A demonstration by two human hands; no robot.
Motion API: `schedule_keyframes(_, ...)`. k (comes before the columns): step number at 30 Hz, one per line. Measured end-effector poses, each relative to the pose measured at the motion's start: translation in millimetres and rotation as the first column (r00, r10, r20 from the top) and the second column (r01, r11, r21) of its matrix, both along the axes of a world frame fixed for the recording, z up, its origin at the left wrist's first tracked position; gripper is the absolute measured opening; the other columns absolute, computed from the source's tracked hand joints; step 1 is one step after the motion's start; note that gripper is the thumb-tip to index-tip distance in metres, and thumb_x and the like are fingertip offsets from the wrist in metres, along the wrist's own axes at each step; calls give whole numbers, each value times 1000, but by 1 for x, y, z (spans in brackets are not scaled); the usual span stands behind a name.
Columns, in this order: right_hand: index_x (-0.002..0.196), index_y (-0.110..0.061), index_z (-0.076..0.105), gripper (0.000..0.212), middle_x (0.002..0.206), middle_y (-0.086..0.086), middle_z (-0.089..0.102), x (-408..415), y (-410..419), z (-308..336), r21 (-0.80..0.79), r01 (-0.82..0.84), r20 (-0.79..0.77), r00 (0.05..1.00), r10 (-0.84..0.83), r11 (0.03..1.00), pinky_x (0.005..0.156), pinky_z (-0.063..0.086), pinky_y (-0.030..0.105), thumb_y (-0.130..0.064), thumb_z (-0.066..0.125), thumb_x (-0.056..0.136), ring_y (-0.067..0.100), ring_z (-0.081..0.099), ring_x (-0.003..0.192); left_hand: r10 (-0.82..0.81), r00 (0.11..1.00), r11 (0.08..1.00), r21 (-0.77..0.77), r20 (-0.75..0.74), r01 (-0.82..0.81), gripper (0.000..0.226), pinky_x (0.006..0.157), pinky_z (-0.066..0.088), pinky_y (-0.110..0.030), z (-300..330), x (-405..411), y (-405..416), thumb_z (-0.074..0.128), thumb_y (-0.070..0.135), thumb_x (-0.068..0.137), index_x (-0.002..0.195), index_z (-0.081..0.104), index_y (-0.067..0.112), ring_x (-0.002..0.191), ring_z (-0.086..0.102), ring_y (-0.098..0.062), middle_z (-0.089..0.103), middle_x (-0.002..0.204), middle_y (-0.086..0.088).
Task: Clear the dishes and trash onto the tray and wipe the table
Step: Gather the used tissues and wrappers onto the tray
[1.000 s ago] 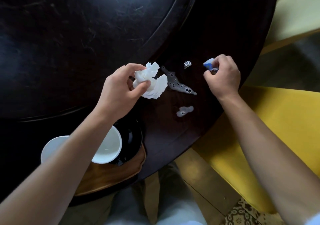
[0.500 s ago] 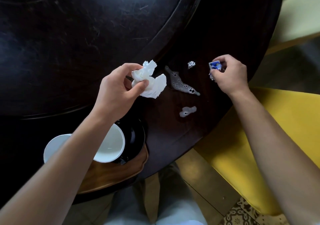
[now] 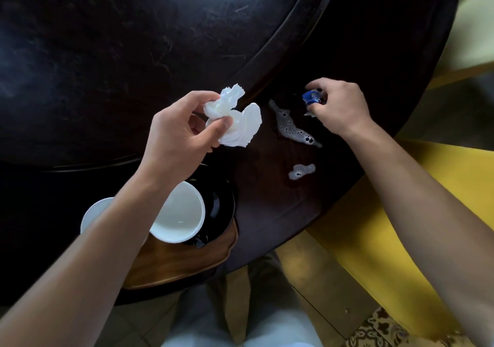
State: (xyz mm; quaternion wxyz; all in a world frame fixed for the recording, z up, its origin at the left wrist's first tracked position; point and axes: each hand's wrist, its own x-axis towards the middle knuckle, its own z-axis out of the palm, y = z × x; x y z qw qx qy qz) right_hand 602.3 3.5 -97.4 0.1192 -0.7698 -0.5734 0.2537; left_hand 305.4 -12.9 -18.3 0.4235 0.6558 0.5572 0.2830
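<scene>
1. Already, two white cups [image 3: 177, 214] and a black saucer [image 3: 220, 205] sit on the wooden tray [image 3: 187, 265] at the near edge of the dark round table [image 3: 107, 65].
2. Left hand [image 3: 176, 135] pinches a crumpled white napkin [image 3: 235, 122]; right hand [image 3: 339, 106] is closed on a small blue wrapper [image 3: 310, 98], both just above the tabletop.
3. Left to do, by my reading: drop both on the tray, then wipe.
4. Two foamy white spills [image 3: 290, 124] lie between the hands; the smaller [image 3: 302, 171] is nearer.

Dim scene: the dark tabletop [image 3: 112, 60] carries soft pale glare at upper left. The wide lens bends its rim, and the fingertips [image 3: 318, 86] of the right hand blur slightly.
</scene>
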Motion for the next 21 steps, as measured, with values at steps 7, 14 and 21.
schedule_keyframes(7, 116, -26, 70, 29, 108, 6, 73, -3, 9, -3, -42, 112, 91, 990, -107, 993, 86, 58, 44, -27, 71, 87, 31, 70, 98, -3, 999, 1000, -2, 54, 3, 27, 55, 59, -25, 4, -5, -4, 79, 20, 93, 116, 66, 25, 62, 72, -17, 71, 89, 2)
schedule_keyframes(14, 97, -20, 68, 16, 78, 3, 73, 0, 3, 10, -48, 241, -85, 966, -244, 969, 59, 61, 31, -34, 66, 90, 18, 73, 62, 27, 996, 999, 31, 81, -30, 26, 55, 58, -24, 18, -25, -10, 78, 20, 94, 115, 64, 27, 61, 72, -17, 70, 88, 4)
schedule_keyframes(21, 101, -27, 73, 15, 87, -1, 72, -28, -50, 55, 155, 295, -445, 873, -200, 943, 49, 51, 21, -36, 74, 90, 11, 70, 66, 95, 994, 994, 57, 53, -98, 26, 58, 56, -28, 19, -53, -25, 77, 28, 94, 116, 64, 27, 64, 69, -18, 69, 87, -1)
